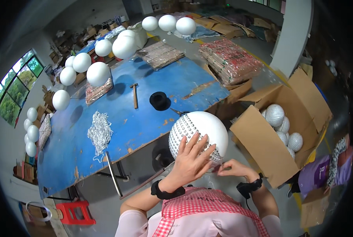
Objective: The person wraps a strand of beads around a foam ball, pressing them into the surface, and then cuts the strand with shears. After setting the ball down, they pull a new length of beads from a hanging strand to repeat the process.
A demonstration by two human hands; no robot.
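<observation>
A large white ball (214, 128) is in front of me at the near edge of the table, with rows of silver beads (180, 136) covering its left and lower side. My left hand (193, 156) lies over the beaded part, fingers stretched out and spread, palm toward the ball. Below the ball's lower right side, my right hand (236, 169) is closed, its thumb and fingertips pinched together. Whatever is in that pinch is too small to make out. A tangled heap of silver bead strands (100, 132) lies on the table to the left.
On the blue table (133, 122) lie a hammer (135, 96) and a round black object (160, 101). Several plain white balls (98, 74) hang or stand around its far and left sides. An open cardboard box (263, 144) at right holds several silver-covered balls. A red stool (76, 213) stands lower left.
</observation>
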